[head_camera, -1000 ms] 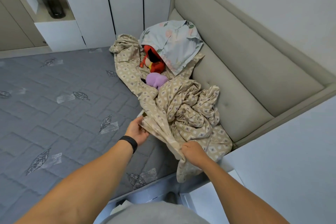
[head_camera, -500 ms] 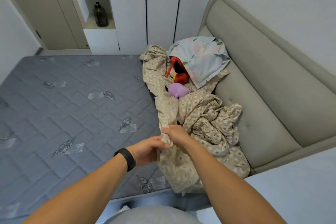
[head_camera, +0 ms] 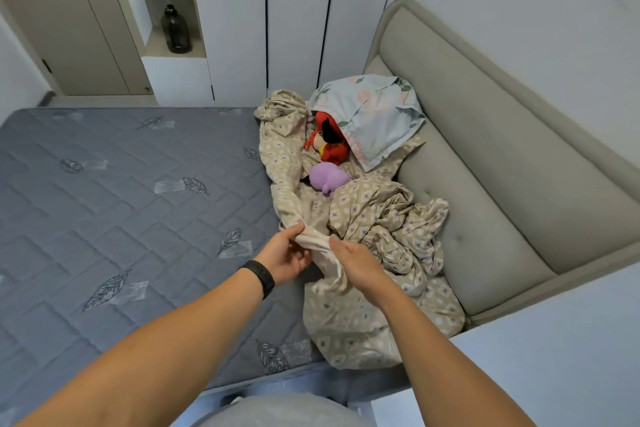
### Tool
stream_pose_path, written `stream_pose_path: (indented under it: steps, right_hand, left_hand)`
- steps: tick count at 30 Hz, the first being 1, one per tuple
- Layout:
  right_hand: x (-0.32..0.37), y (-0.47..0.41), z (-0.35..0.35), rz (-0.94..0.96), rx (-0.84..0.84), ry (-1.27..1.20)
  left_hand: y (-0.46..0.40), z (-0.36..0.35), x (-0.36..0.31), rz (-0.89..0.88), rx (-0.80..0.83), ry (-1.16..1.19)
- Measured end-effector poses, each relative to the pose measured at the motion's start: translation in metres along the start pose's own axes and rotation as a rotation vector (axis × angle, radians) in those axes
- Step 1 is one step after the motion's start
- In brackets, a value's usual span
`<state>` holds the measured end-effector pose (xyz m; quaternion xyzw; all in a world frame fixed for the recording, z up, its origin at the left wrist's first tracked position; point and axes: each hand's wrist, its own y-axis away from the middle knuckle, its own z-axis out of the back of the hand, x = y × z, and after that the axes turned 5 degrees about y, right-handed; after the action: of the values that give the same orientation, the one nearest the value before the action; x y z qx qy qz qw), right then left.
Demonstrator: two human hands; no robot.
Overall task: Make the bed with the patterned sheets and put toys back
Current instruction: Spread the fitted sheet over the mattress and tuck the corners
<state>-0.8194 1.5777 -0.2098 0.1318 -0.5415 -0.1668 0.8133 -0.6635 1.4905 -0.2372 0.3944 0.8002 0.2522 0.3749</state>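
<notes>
Beige patterned sheet (head_camera: 374,243) lies crumpled along the right side of the grey quilted mattress (head_camera: 121,211), bunched against the padded headboard (head_camera: 502,163) at the right of the frame. Near the centre, the left hand (head_camera: 287,258), a black band (head_camera: 260,277) on its wrist, pinches a twisted fold of the sheet between thumb and curled fingers. Just beside it, the right hand (head_camera: 356,262) grips the same fold from the other side, fingers wrapped round the cloth. Above the hands, a purple plush toy (head_camera: 327,178) and a red plush toy (head_camera: 329,144) rest on the sheet, the red one partly under a floral pillow (head_camera: 372,114). At upper left, a dark bottle (head_camera: 175,29) stands in an open shelf niche (head_camera: 166,10).
</notes>
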Motion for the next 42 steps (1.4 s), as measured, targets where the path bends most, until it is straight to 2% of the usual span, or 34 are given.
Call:
stream_pose_path:
  steps: [6, 9, 11, 13, 15, 17, 19, 20, 24, 27, 30, 34, 36, 39, 42]
  right_hand:
    - [-0.018, -0.007, 0.010, -0.015, -0.407, 0.287]
    - [-0.014, -0.010, 0.003, -0.061, -0.483, 0.582]
    - [-0.008, -0.014, -0.014, -0.095, -0.450, 0.739]
    - [-0.001, -0.019, -0.033, -0.052, -0.434, 0.758]
    - [0.011, -0.025, -0.048, 0.103, -0.392, 0.628]
    - [0.029, -0.027, -0.060, 0.158, -0.195, 0.312]
    - [0.048, -0.026, -0.070, 0.027, 0.002, 0.051]
    - [0.055, -0.027, -0.075, -0.025, 0.026, 0.004]
    - [0.060, -0.034, -0.094, -0.136, 0.027, 0.149]
    - [0.060, -0.034, -0.105, -0.214, 0.103, 0.247]
    - [0.066, -0.028, -0.116, -0.127, 0.126, 0.334]
    - [0.079, -0.016, -0.128, 0.010, 0.058, 0.207]
    - [0.089, -0.009, -0.132, 0.089, 0.122, 0.234]
    - [0.093, 0.002, -0.140, 0.105, 0.189, 0.206]
    - [0.081, 0.017, -0.146, 0.025, 0.130, 0.117]
  left_hand:
    - [-0.002, 0.021, 0.003, -0.003, -0.043, -0.117]
    - [-0.006, 0.035, -0.003, -0.162, -0.158, -0.162]
    - [-0.002, 0.043, -0.010, -0.211, -0.137, -0.077]
    - [0.004, 0.046, -0.015, -0.199, -0.044, -0.032]
    - [0.021, 0.047, -0.016, -0.198, 0.049, -0.094]
    - [0.034, 0.053, -0.014, -0.181, 0.122, -0.198]
    - [0.046, 0.063, -0.012, -0.150, 0.199, -0.295]
    - [0.050, 0.070, -0.012, -0.134, 0.241, -0.348]
    - [0.072, 0.087, -0.011, -0.010, 0.349, -0.416]
    - [0.074, 0.105, -0.010, 0.033, 0.333, -0.436]
    - [0.062, 0.130, -0.012, 0.030, 0.321, -0.417]
    - [0.038, 0.159, -0.028, -0.024, 0.144, -0.090]
    - [0.030, 0.163, -0.037, 0.007, 0.117, -0.058]
    - [0.017, 0.155, -0.046, 0.101, 0.109, -0.098]
    - [0.017, 0.141, -0.051, 0.098, 0.034, -0.079]
